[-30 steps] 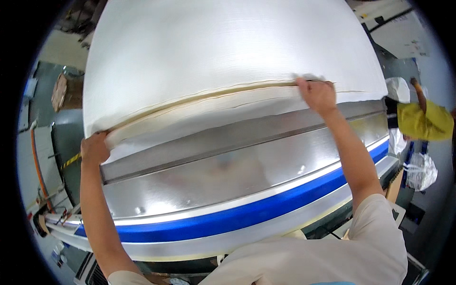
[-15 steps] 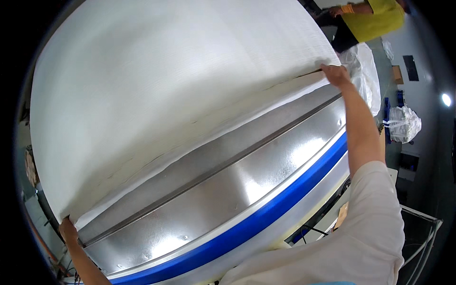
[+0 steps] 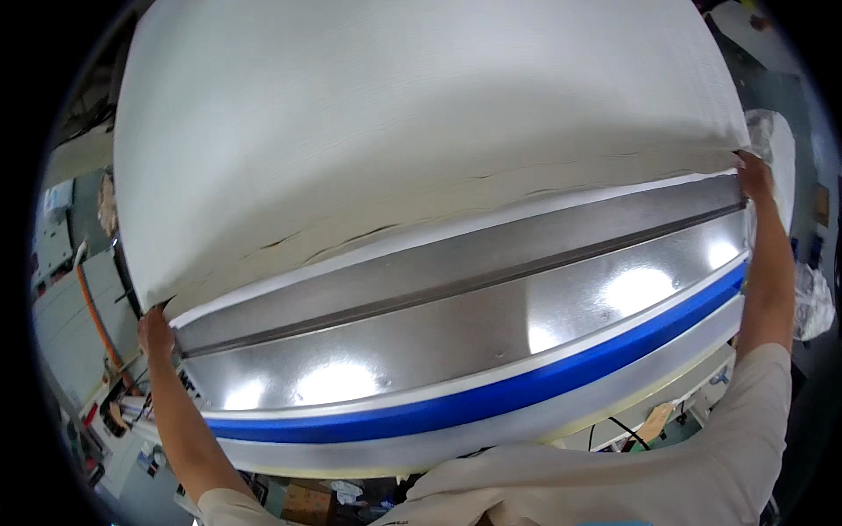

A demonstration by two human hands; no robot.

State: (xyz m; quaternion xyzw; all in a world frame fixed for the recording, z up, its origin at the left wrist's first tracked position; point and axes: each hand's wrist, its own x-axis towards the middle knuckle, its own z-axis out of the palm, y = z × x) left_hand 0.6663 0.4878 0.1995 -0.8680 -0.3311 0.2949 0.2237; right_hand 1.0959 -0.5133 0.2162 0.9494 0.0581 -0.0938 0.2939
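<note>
The white sheets fill the upper frame, their near edge slanting from left of centre up to the right rim. Your left hand is at its left corner, your right hand at its right corner; whether the fingers pinch there or merely press, I cannot tell. Your arms reach so wide probably to keep the long edge even. Slits show between layers. The bare metal and blue strip lie below, seemingly as support.
</note>
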